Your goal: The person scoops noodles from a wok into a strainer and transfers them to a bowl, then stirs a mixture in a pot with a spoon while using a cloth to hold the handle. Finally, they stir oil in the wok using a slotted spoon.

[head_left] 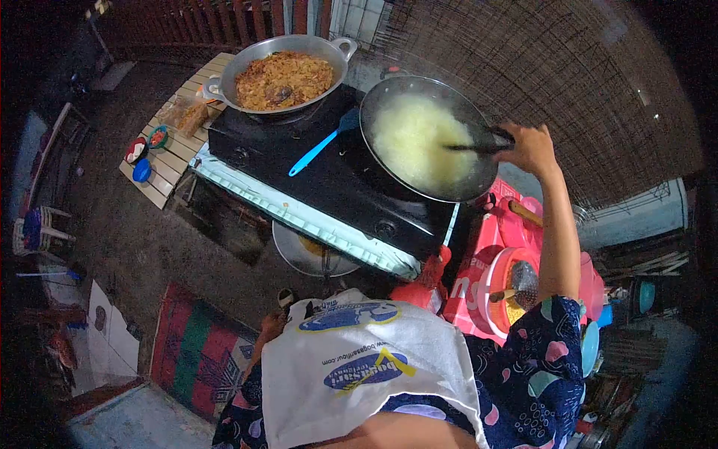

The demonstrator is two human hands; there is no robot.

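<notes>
My right hand [529, 148] is closed round the dark handle of a cooking utensil [471, 147], whose far end dips into a black wok [482, 176]. The kind of utensil is hard to make out. Pale yellow, foamy contents [419, 135] fill the wok's middle. The wok sits on the right side of a black-topped stove [262, 146]. A blue-handled spatula or brush [314, 153] lies on the stove to its left. My left hand [272, 326] hangs low beside the white apron [299, 389], its fingers mostly hidden.
A two-handled metal pan [254, 57] of browned food stands on the back left of the stove. Small bowls [158, 136] sit on a slatted table [166, 165]. A red-rimmed container [490, 288] stands on the pink cloth at right. Below the stove is another pan [288, 247].
</notes>
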